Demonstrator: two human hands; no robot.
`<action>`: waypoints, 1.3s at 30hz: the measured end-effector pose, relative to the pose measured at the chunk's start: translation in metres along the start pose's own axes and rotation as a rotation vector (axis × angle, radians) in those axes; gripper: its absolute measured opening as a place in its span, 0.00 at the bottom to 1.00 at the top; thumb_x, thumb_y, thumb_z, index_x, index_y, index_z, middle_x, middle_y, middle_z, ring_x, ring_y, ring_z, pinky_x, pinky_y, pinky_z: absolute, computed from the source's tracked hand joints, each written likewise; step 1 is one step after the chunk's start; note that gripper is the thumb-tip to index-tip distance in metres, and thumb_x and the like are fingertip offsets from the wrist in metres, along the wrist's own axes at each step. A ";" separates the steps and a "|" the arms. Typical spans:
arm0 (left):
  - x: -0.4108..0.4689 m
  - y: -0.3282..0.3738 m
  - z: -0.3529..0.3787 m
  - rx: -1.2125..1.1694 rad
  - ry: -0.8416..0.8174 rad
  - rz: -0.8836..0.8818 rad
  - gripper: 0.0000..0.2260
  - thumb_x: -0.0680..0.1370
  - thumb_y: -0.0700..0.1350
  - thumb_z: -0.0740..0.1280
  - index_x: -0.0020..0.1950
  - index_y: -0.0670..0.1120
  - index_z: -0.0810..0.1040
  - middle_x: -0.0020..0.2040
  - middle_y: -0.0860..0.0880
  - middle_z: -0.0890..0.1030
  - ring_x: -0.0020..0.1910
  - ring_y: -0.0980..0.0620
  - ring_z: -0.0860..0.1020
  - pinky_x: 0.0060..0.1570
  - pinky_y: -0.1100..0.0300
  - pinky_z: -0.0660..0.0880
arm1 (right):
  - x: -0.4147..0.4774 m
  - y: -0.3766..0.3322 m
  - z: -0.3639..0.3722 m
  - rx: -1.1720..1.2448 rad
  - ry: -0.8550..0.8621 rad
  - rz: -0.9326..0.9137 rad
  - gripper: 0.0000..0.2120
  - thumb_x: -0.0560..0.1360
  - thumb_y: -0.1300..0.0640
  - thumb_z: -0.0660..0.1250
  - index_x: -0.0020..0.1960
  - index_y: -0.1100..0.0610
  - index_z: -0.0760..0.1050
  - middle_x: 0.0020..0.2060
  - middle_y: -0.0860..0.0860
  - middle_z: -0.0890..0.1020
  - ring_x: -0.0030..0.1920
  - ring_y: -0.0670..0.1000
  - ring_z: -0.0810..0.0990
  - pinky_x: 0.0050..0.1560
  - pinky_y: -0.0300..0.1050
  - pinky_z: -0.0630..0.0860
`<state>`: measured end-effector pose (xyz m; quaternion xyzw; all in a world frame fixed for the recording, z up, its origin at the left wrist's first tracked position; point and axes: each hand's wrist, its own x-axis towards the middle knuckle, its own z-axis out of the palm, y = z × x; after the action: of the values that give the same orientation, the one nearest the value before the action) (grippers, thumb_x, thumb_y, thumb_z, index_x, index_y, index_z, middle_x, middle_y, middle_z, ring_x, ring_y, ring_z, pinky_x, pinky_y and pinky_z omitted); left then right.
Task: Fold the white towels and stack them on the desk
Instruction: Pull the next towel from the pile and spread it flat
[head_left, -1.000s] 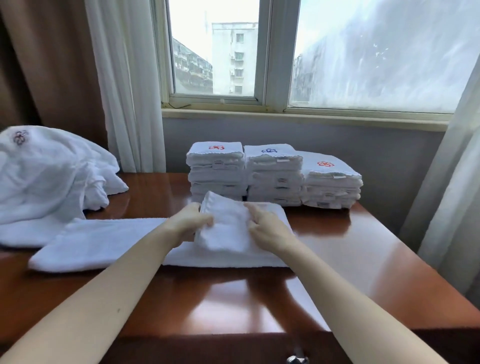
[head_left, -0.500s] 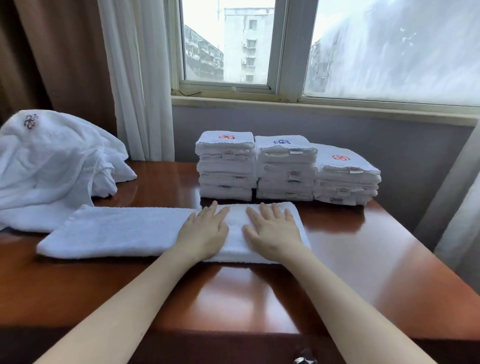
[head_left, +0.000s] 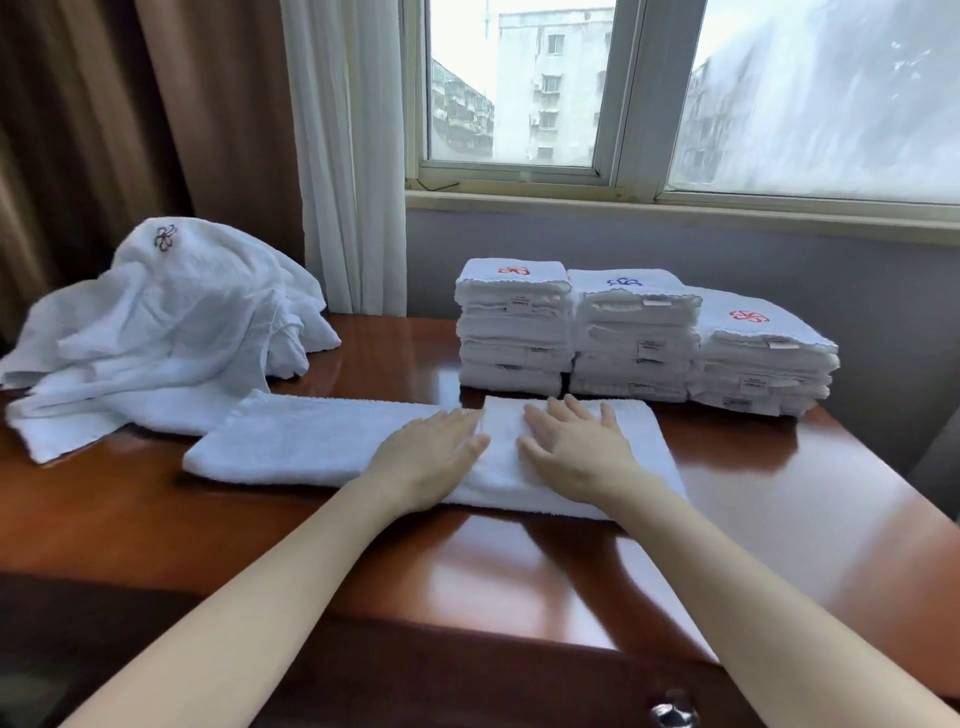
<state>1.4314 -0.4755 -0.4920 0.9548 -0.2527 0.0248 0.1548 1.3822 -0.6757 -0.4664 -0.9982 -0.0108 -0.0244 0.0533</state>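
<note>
- The towel (head_left: 311, 441) lies flat on the desk (head_left: 779, 519), just in front of the three folded stacks (head_left: 634, 338). The loose heap (head_left: 171, 322) sits at far left, right beside the towel's left end; can't tell if they overlap.
- The towel is a narrow strip. Its long axis runs left-right, roughly parallel to the row of stacks.
- The right end is doubled: a flap is turned over onto the strip, free edge facing left. The single-layer tail points left toward the heap.
- Left hand (head_left: 436, 457): palm down, fingers straight and together, at the flap's free edge and mostly on the single layer.
- Right hand (head_left: 576, 447): palm down on the flap, fingers straight, slightly spread. Neither hand grips anything.
- Step in hand, my read: pressing the fold flat before the next turn-over.
- To do it well: press straight down and sweep from the crease outward so no ridge is trapped under the flap. Check the flap's long edges line up with the strip beneath.
- The next fold probably goes leftward along the same axis. Keep each section flap-sized so the block matches the stacks.
- Risks: terry likely springs back, and the polished desk looks slippery, so a sideways push may slide the strip.
</note>
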 end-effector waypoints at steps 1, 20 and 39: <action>-0.006 -0.009 -0.003 0.036 -0.007 -0.015 0.25 0.83 0.60 0.47 0.78 0.54 0.62 0.79 0.52 0.61 0.78 0.52 0.57 0.74 0.53 0.55 | 0.002 -0.012 0.002 0.019 0.002 -0.043 0.27 0.82 0.42 0.48 0.79 0.49 0.55 0.79 0.52 0.55 0.79 0.53 0.47 0.76 0.62 0.41; -0.090 -0.153 -0.075 0.196 0.193 -0.756 0.29 0.80 0.62 0.58 0.74 0.45 0.64 0.71 0.42 0.68 0.69 0.41 0.68 0.62 0.47 0.68 | 0.063 -0.157 0.042 0.087 -0.088 -0.306 0.30 0.80 0.36 0.46 0.79 0.45 0.51 0.80 0.52 0.52 0.79 0.54 0.45 0.76 0.61 0.39; -0.068 -0.098 -0.104 -0.958 0.493 -0.339 0.05 0.74 0.43 0.74 0.47 0.46 0.80 0.38 0.55 0.84 0.38 0.59 0.80 0.35 0.66 0.76 | 0.056 -0.141 0.007 0.996 -0.201 -0.203 0.27 0.79 0.36 0.59 0.75 0.46 0.66 0.73 0.44 0.69 0.75 0.48 0.64 0.70 0.46 0.60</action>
<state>1.4233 -0.3306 -0.4295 0.7709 -0.0353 0.1044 0.6273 1.4350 -0.5338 -0.4551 -0.8432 -0.1230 0.0746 0.5180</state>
